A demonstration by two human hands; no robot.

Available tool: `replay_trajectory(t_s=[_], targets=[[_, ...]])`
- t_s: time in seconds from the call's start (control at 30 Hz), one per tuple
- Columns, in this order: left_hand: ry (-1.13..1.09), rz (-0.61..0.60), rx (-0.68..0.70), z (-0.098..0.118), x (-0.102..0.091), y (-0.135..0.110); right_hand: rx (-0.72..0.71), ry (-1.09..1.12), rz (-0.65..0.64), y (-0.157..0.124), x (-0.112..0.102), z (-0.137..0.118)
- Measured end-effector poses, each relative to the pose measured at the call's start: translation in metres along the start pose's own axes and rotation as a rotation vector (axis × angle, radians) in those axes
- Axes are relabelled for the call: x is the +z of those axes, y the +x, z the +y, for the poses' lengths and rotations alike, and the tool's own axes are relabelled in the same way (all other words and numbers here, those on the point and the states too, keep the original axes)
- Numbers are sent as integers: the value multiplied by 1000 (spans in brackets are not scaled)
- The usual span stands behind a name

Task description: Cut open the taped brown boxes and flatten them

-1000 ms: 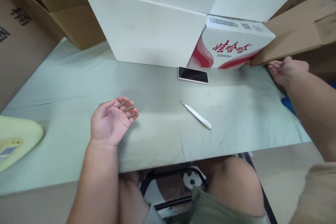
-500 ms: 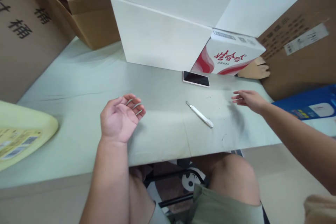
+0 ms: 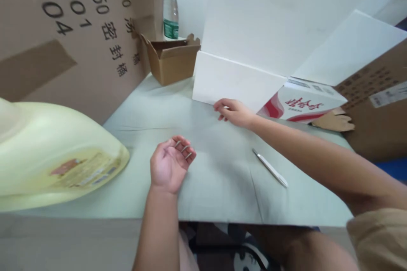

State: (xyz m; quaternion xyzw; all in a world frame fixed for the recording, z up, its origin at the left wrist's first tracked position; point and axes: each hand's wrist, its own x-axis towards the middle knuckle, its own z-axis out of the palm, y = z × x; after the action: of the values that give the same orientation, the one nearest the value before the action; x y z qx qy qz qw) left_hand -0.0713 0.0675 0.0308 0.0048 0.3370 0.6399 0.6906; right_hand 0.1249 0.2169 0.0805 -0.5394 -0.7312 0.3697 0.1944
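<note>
Two hands rest over the green table (image 3: 222,194). Nearest, the left hand (image 3: 170,165) lies palm up, loosely curled, empty. The right hand (image 3: 233,112) has swung across from the table's right edge, past the scalpel (image 3: 270,168), fingers loose and empty, touching the white box (image 3: 235,80). The phone seen earlier is now hidden.

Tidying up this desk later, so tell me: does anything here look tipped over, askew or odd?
Yes. A large pale yellow jug lies on its side at the table's left edge. A small white-handled blade tool lies loose near the right forearm. The left hand rests palm up, cupping metal staples; the right hand reaches the white box.
</note>
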Motion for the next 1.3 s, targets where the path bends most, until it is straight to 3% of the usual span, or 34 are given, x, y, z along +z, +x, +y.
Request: replay_trajectory(t_s=[0.1, 0.23, 0.4, 0.57, 0.67, 0.73, 0.83, 0.93, 1.03, 1.1, 1.2, 1.3], targets=[[-18, -21, -15, 7, -5, 7, -180, -89, -14, 61, 39, -46], [-67, -17, -13, 12, -8, 16, -504, -352, 120, 140, 71, -103], [-135, -37, -23, 6, -5, 24, -422, -455, 155, 210, 88, -142], [-113, -91, -60, 2, -4, 23, -338, -541, 151, 219, 91, -141], [-73, -33, -2, 4, -8, 20, -389, -538, 207, 189, 87, -126], [-35, 107, 122, 7, -13, 19, -463, -519, 222, 151, 81, -109], [38, 383, 401, 11, -23, 20, -635, -430, 220, 69, 63, -73], [122, 466, 623, 12, -29, 21, -854, -284, 239, -29, 32, -29], [183, 384, 701, 4, -21, 19, -950, -275, 281, -119, 5, 12], [225, 221, 703, -8, -10, 16, -918, -244, 375, -163, -2, 37], [288, -52, 672, -31, 7, 9, -816, -69, 568, -200, 1, 67], [389, -154, 683, -49, 20, 2, -732, 14, 649, -215, 7, 87]])
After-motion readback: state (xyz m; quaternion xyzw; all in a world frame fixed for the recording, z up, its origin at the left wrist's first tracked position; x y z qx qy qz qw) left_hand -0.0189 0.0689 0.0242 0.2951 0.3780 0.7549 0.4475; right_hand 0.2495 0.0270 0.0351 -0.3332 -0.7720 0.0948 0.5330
